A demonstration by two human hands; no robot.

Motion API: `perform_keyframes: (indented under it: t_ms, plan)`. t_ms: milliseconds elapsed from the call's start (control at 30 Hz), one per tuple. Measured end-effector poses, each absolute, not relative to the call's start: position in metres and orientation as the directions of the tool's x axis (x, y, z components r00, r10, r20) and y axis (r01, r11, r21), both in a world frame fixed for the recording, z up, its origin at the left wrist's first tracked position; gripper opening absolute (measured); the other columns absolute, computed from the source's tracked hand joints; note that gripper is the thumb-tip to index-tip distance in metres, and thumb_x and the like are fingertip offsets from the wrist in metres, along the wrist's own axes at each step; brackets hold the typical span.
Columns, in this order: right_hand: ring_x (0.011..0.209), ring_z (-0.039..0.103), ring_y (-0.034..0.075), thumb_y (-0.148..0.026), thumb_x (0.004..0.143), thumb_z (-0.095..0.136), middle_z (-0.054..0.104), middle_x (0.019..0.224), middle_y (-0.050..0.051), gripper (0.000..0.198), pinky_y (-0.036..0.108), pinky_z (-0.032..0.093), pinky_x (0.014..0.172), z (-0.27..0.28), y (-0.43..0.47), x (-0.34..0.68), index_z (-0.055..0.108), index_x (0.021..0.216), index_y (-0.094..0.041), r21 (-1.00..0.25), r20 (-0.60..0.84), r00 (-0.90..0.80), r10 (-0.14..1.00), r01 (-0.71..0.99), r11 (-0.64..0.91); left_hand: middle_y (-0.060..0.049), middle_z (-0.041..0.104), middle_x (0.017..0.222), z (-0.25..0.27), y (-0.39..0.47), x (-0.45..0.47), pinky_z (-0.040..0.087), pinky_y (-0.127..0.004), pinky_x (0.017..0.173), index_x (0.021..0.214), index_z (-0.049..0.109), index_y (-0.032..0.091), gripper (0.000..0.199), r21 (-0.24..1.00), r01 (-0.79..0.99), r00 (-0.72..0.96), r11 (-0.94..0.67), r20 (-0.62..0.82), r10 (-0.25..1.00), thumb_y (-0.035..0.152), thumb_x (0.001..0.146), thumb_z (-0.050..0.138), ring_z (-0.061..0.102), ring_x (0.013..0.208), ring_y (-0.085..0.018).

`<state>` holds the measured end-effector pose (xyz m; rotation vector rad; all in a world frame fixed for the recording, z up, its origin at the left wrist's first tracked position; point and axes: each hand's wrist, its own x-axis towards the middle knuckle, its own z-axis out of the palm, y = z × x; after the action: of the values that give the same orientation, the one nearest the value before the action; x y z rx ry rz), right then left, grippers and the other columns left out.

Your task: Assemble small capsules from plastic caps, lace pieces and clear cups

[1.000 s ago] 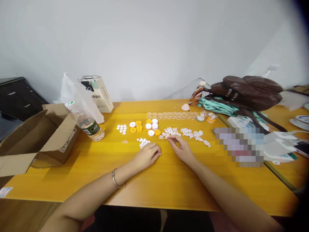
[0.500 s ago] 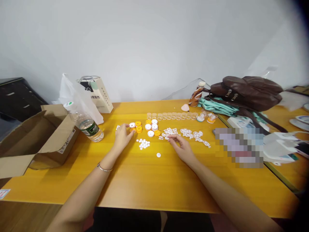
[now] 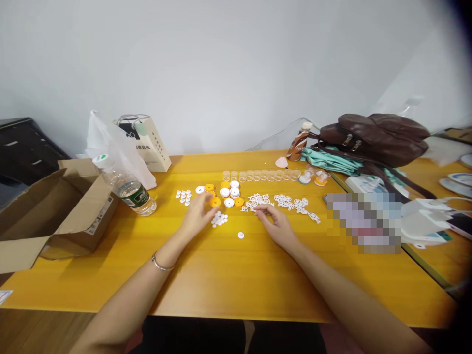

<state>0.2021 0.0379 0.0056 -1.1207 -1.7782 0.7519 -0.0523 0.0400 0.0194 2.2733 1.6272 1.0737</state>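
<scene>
My left hand [image 3: 198, 214] grips an orange disc [image 3: 215, 202] by its edge, just above the table. Beside it are stacked orange and white discs [image 3: 224, 191] and a pile of small white round pieces [image 3: 220, 219]. Small white knob-like parts [image 3: 183, 196] lie to the left of that hand. My right hand [image 3: 276, 225] rests on the table with fingers loosely curled and thumb apart, nothing visible in it. Its fingertips are at the edge of white openwork pieces [image 3: 260, 199]. A single small white disc [image 3: 241, 235] lies between my hands.
A row of clear rings [image 3: 269, 175] runs behind the discs, with two domed assembled pieces [image 3: 321, 178] at its right end. On the left stand a water bottle [image 3: 137, 196] and an open cardboard box [image 3: 83, 216]. A brown bag [image 3: 374, 140] and drink bottle [image 3: 298, 142] are at back right.
My left hand has moved right and slightly nearer with an orange disc lifted from the left group, uncovering the knob-like parts. My right hand has stayed almost still.
</scene>
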Motion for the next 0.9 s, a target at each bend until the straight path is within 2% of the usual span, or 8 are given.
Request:
perform_keyframes:
  t_ms: [67, 100, 200, 300, 400, 733, 900]
  plan:
    - [0.079, 0.06, 0.018, -0.033, 0.083, 0.048, 0.065, 0.086, 0.005, 0.019, 0.033, 0.048, 0.075, 0.007, 0.037, 0.202, 0.06, 0.091, -0.02, -0.829, 0.336, -0.249, 0.908, 0.38, 0.411, -0.009, 0.058, 0.11, 0.02, 0.023, -0.034, 0.043, -0.034, 0.088, 0.116, 0.046, 0.019, 0.039, 0.542, 0.615, 0.395, -0.573, 0.417, 0.819, 0.033, 0.081, 0.055, 0.056, 0.1, -0.019]
    - [0.075, 0.059, 0.017, -0.034, 0.083, 0.048, 0.064, 0.083, 0.004, 0.02, 0.031, 0.048, 0.071, 0.008, 0.036, 0.203, 0.06, 0.089, -0.02, -0.827, 0.318, -0.289, 0.903, 0.381, 0.413, -0.009, 0.058, 0.111, 0.02, 0.015, -0.025, 0.043, -0.034, 0.089, 0.119, 0.045, 0.02, 0.042, 0.556, 0.57, 0.465, -0.605, 0.389, 0.795, 0.034, 0.081, 0.055, 0.055, 0.101, -0.019]
    - [0.063, 0.054, 0.014, -0.035, 0.084, 0.047, 0.06, 0.072, 0.001, 0.02, 0.026, 0.045, 0.059, 0.012, 0.031, 0.202, 0.06, 0.086, -0.02, -0.805, 0.255, -0.46, 0.85, 0.386, 0.45, -0.008, 0.061, 0.102, 0.021, -0.001, -0.006, 0.045, -0.034, 0.084, 0.119, 0.048, 0.022, 0.039, 0.564, 0.522, 0.558, -0.639, 0.341, 0.757, 0.035, 0.082, 0.055, 0.056, 0.094, -0.019]
    - [0.063, 0.051, 0.013, -0.036, 0.079, 0.055, 0.056, 0.07, 0.0, 0.019, 0.025, 0.044, 0.059, 0.016, 0.026, 0.202, 0.059, 0.088, -0.02, -0.767, 0.236, -0.59, 0.772, 0.375, 0.521, -0.007, 0.063, 0.097, 0.022, -0.005, -0.001, 0.045, -0.033, 0.081, 0.114, 0.052, 0.021, 0.034, 0.555, 0.543, 0.56, -0.63, 0.319, 0.764, 0.034, 0.083, 0.055, 0.056, 0.09, -0.018]
    - [0.067, 0.05, 0.013, -0.036, 0.075, 0.061, 0.056, 0.074, 0.0, 0.022, 0.025, 0.044, 0.062, 0.017, 0.023, 0.201, 0.059, 0.091, -0.022, -0.747, 0.234, -0.636, 0.736, 0.367, 0.555, -0.006, 0.063, 0.098, 0.021, -0.003, -0.002, 0.045, -0.033, 0.082, 0.107, 0.055, 0.021, 0.027, 0.562, 0.555, 0.549, -0.613, 0.305, 0.778, 0.033, 0.083, 0.055, 0.056, 0.091, -0.019]
    - [0.072, 0.051, 0.015, -0.039, 0.076, 0.061, 0.056, 0.079, 0.002, 0.025, 0.026, 0.043, 0.064, 0.01, 0.026, 0.2, 0.06, 0.094, -0.022, -0.706, 0.205, -0.655, 0.727, 0.416, 0.574, -0.007, 0.064, 0.098, 0.006, 0.0, -0.002, 0.047, -0.032, 0.079, 0.106, 0.056, 0.02, 0.031, 0.628, 0.552, 0.512, -0.549, 0.264, 0.817, 0.033, 0.079, 0.06, 0.058, 0.088, -0.019]
    - [0.075, 0.054, 0.017, -0.037, 0.075, 0.063, 0.056, 0.082, 0.003, 0.03, 0.029, 0.045, 0.067, 0.005, 0.023, 0.197, 0.058, 0.101, -0.023, -0.7, 0.208, -0.645, 0.735, 0.427, 0.572, -0.008, 0.062, 0.105, 0.022, -0.002, -0.011, 0.046, -0.034, 0.086, 0.111, 0.053, 0.021, 0.034, 0.574, 0.576, 0.503, -0.582, 0.312, 0.806, 0.035, 0.08, 0.058, 0.057, 0.096, -0.019]
